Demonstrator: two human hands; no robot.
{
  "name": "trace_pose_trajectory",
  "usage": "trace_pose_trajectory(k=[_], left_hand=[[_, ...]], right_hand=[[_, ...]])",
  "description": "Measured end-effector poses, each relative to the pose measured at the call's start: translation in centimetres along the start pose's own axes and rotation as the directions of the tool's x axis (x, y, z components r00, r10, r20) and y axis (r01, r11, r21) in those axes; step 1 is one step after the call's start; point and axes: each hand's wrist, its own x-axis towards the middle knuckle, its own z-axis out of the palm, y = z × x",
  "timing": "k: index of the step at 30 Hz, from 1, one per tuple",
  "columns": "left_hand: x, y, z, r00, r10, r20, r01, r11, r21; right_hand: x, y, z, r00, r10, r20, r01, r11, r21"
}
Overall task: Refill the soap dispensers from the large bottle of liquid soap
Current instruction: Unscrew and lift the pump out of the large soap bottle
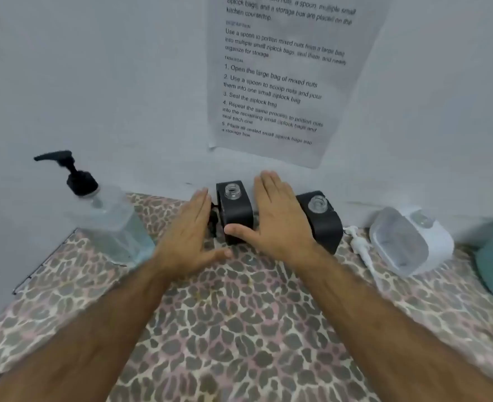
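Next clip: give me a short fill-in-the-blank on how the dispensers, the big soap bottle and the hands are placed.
1. The left hand and right hand flank a ____ dispenser with an open neck.
2. The large bottle with a black pump stands at the ____ of the counter.
3. The detached white pump lies beside the ____ dispenser.

Answers: black; left; white

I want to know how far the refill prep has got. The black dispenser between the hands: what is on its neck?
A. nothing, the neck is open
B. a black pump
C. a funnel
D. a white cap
A: the black dispenser shows a bare clear threaded neck, with no pump, cap or funnel on it.
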Motion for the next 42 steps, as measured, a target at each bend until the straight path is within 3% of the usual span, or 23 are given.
trace_pose_trajectory(k=[7,17,25,30,35,42], left_hand=[[-5.3,3.5,0.7,0.990,0.031,-0.139,-0.039,0.998,-0.058],[-20.0,7.5,-4.6,0.986,0.022,-0.167,-0.021,1.000,0.004],[-24.7,6.1,-8.0,0.979,-0.055,-0.197,0.054,0.998,-0.010],[-24.0,2.6,-9.3,0.955,-0.186,-0.229,0.159,0.979,-0.130],[-22.3,-0.5,-10.6,0.916,-0.243,-0.318,0.163,0.952,-0.259],[-17.7,-6.5,-9.3,0.866,-0.464,-0.187,0.338,0.818,-0.465]], right_hand=[[-5.5,-1.6,0.9,0.990,-0.028,-0.139,0.022,0.999,-0.044],[-19.9,-6.3,-1.3,0.993,0.026,-0.113,-0.032,0.998,-0.051],[-21.3,-10.5,-3.2,0.994,0.019,-0.112,-0.030,0.995,-0.095],[-18.4,-12.6,-2.8,0.997,0.035,-0.065,-0.030,0.997,0.077],[-13.7,-14.6,-1.5,0.999,0.053,-0.006,-0.049,0.949,0.311],[-6.1,-15.9,1.6,0.994,0.090,0.065,-0.111,0.813,0.571]])
